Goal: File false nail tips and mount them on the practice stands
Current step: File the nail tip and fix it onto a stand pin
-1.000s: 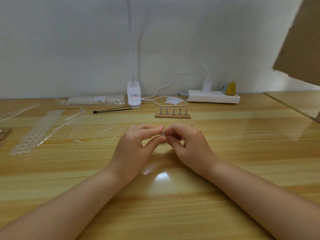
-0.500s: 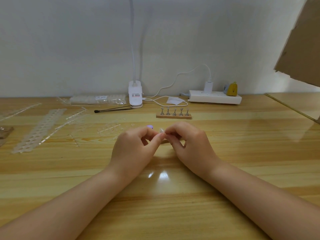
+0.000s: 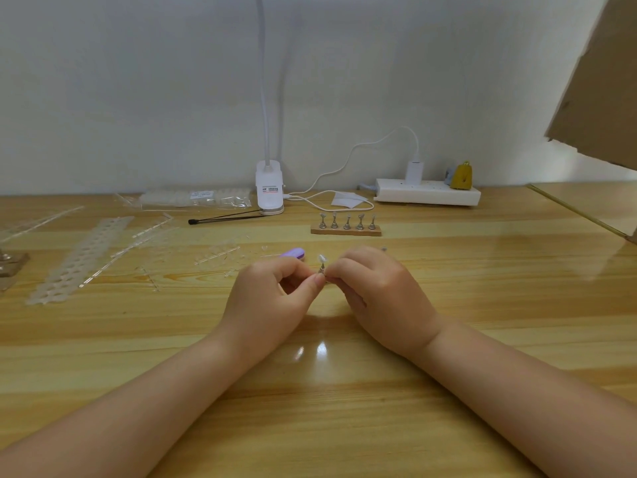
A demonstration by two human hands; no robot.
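Both hands meet over the middle of the counter (image 3: 482, 270), fingertips pinched together on one tiny metal stand (image 3: 322, 269) with a clear nail tip (image 3: 322, 259) sitting on top. The left hand (image 3: 272, 298) and right hand (image 3: 375, 291) each grip it. Just behind the left hand lies a purple file (image 3: 293, 252). Farther back sits the wooden base (image 3: 345, 230) holding five more stands.

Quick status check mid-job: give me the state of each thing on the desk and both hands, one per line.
Left hand: fingers curled, pinching the small stand.
Right hand: fingers curled, pinching the same stand.
Small stand: held upright between both hands, clear nail tip on top.
Wooden base: five stands upright in a row.
Purple file: lying on the desk, untouched.
Charger: plugged into the power strip.
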